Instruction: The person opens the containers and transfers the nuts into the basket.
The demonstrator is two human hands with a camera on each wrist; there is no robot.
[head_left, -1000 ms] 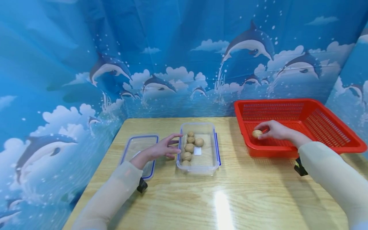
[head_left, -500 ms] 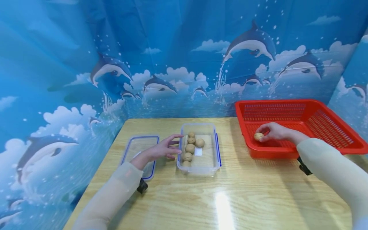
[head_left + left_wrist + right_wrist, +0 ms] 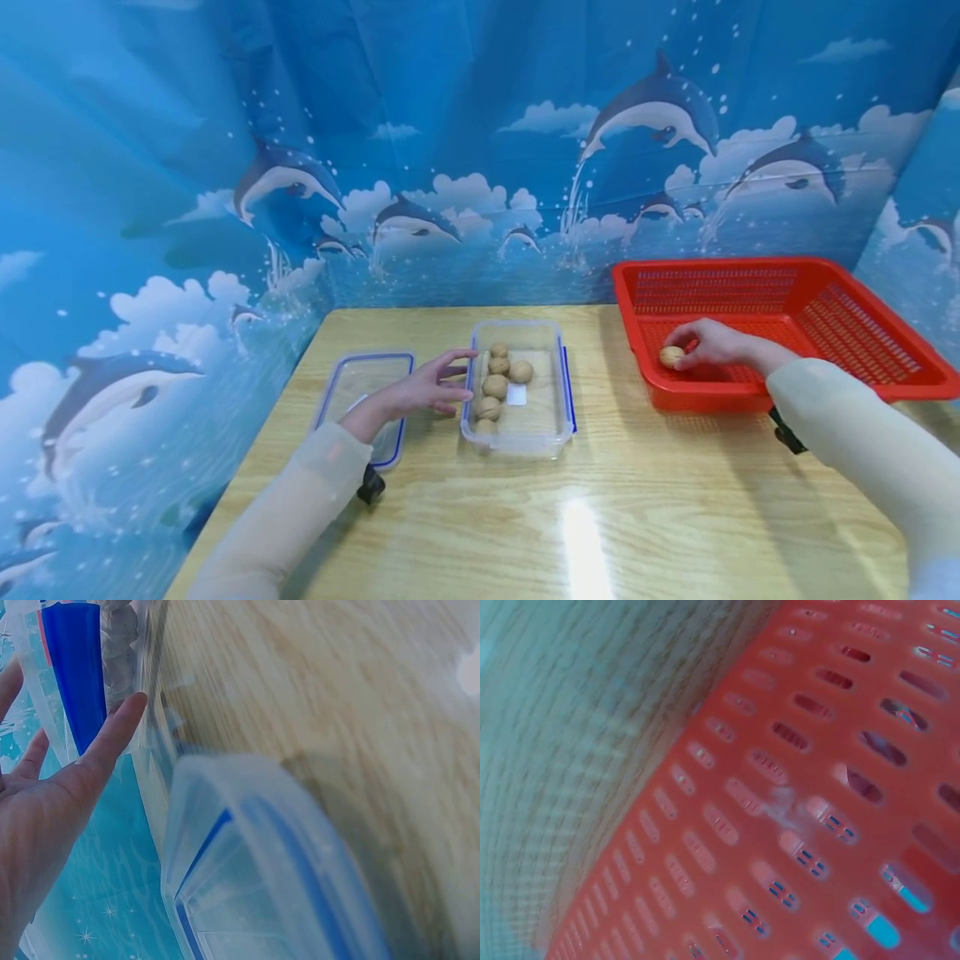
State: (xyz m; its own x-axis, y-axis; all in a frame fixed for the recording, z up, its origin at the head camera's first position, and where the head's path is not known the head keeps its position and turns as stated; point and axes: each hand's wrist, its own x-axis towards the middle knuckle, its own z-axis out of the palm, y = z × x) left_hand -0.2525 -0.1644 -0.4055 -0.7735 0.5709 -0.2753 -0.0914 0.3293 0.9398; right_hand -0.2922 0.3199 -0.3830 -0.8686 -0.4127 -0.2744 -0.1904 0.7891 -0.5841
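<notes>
In the head view my right hand [image 3: 712,343] pinches a walnut [image 3: 671,357] inside the red basket [image 3: 720,400], close to its near left corner. My left hand [image 3: 420,390] touches the left side of a clear plastic box [image 3: 558,392], fingers spread and fairly straight. Several walnuts [image 3: 495,386] lie in that box, most in a row along its left wall. The left wrist view has the left hand [image 3: 60,802] beside the box's blue clip [image 3: 79,667]. In the right wrist view the basket's slotted wall [image 3: 727,802] hides the right hand.
A clear lid [image 3: 375,364] with a blue seal lies on the wooden table [image 3: 487,525], left of the box and partly under the left forearm. A dolphin-printed curtain [image 3: 465,125] hangs behind and at the sides of the table.
The right hand shifts very slightly within the basket, with the walnut between its fingers throughout. The left hand and the box stay in place.
</notes>
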